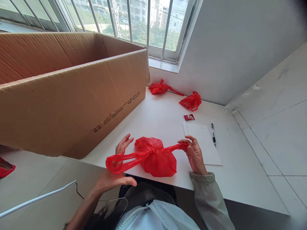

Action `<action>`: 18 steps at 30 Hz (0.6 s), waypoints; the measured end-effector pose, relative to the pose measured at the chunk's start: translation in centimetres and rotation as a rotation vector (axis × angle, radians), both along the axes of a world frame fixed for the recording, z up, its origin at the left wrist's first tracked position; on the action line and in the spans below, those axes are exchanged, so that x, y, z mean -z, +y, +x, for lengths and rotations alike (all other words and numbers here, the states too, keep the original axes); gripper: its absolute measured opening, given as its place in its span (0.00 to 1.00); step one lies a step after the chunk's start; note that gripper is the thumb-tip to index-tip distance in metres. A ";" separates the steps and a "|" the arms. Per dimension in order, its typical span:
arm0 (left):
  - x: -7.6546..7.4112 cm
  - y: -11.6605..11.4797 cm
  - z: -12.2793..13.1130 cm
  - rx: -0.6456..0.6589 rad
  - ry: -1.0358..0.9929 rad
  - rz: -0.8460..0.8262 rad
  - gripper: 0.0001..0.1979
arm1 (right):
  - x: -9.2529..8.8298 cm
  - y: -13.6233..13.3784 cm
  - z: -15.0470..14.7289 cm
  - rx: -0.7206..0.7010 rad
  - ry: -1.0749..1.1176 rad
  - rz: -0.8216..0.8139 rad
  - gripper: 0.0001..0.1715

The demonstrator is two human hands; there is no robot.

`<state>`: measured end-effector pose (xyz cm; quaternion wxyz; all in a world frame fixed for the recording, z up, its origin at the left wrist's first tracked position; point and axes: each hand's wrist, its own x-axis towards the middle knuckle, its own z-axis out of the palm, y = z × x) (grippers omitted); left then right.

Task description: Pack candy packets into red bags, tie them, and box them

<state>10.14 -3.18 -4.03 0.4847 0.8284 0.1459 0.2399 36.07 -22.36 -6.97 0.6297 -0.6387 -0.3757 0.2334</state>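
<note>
A full red plastic bag (157,161) rests on the white table near its front edge, its neck gathered into a knot on top. Its left handle loop stretches out and passes across my left hand (114,181), whose fingers and thumb are spread wide, not closed on it. Between thumb and fingertips, my right hand (195,156) pinches the end of the other handle and draws it out to the right. What the bag contains is hidden.
A large open cardboard box (112,95) takes up the left side. Two small knotted red bags (159,88) lie by the wall. A small red packet (189,117), white paper (208,150) and a pen (213,134) are at right. A white metal rod (38,198) juts in lower left.
</note>
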 end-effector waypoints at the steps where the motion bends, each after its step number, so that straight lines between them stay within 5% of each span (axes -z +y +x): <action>1: 0.5 0.1 0.1 0.012 0.059 0.081 0.61 | 0.3 -0.1 -0.5 -0.027 0.116 0.055 0.36; 4: 1.8 -0.3 1.0 0.061 0.158 0.182 0.64 | 1.2 -0.2 -2.3 -0.199 0.299 0.053 0.63; 7: 2.4 -1.3 2.9 0.094 0.196 0.225 0.54 | 1.0 0.7 -4.2 -0.356 0.253 -0.030 0.73; 11: 2.9 -2.2 5.0 0.090 0.247 0.310 0.35 | 0.0 2.9 -5.3 -0.435 0.118 -0.019 0.67; 18: 4.1 -2.3 5.4 0.031 0.159 0.453 0.41 | -0.4 3.5 -5.0 -0.312 -0.086 -0.044 0.38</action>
